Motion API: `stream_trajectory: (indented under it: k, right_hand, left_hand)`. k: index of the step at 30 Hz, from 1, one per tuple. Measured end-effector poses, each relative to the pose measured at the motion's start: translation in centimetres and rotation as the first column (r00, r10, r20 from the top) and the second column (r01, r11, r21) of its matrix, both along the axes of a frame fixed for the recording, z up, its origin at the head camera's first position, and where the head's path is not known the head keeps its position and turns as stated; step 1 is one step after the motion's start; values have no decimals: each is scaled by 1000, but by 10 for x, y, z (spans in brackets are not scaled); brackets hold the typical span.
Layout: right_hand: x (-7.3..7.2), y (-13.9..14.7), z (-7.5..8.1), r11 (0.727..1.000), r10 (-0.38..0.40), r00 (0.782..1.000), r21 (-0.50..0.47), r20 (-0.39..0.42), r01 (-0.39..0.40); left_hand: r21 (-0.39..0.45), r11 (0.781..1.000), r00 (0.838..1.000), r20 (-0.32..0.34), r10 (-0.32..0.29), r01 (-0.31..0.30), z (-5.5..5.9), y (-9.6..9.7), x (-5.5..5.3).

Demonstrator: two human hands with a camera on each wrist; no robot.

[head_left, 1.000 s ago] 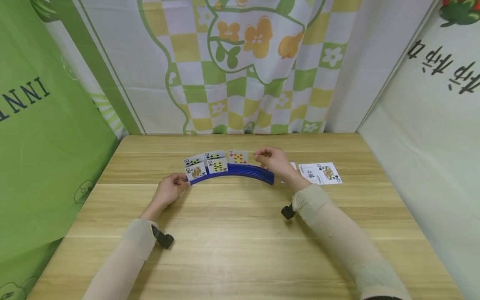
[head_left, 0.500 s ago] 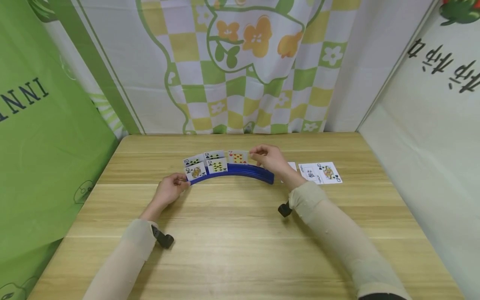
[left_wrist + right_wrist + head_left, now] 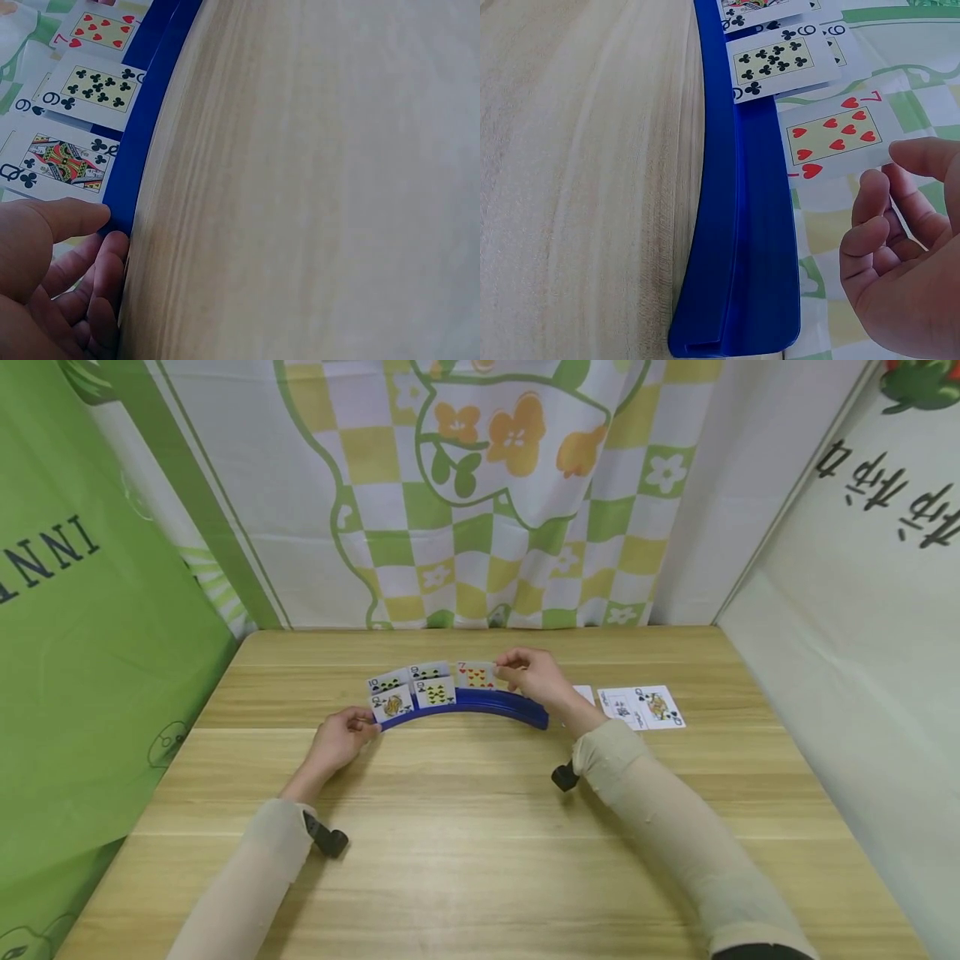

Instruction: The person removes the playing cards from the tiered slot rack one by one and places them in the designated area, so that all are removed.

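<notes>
A curved blue card holder (image 3: 491, 700) stands on the table with playing cards upright in it. The left hand (image 3: 343, 737) grips its left end, thumb on the front near the queen of clubs (image 3: 67, 161). Beside the queen stands the nine of clubs (image 3: 776, 64), with the ten of spades (image 3: 387, 681) and nine of spades (image 3: 429, 670) partly hidden behind them. Farther right, the seven of hearts (image 3: 836, 135) leans in the back slot. The right hand (image 3: 538, 678) pinches its right edge between thumb and forefinger.
To the right, a queen of spades (image 3: 658, 706) lies face up overlapping another card (image 3: 618, 707). One more card (image 3: 583, 692) is mostly hidden behind the right wrist. A patterned curtain (image 3: 525, 552) hangs at the table's back edge.
The right hand has moved slightly left, up to the right edge of the seven of hearts. The left hand and the holder have stayed in place.
</notes>
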State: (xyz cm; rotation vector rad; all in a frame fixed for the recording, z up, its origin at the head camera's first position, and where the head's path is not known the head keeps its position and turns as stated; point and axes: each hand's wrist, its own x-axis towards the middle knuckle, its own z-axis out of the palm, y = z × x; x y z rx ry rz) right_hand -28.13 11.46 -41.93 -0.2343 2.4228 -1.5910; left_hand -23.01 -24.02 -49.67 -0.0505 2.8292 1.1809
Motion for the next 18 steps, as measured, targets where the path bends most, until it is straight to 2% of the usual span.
stream_trajectory:
  k: [18]
  right_hand:
    - [-4,1,0,1000,3,1000,7,-6,-3]
  left_hand:
    - [18,1000,1000,12,11,-12,0,0,1]
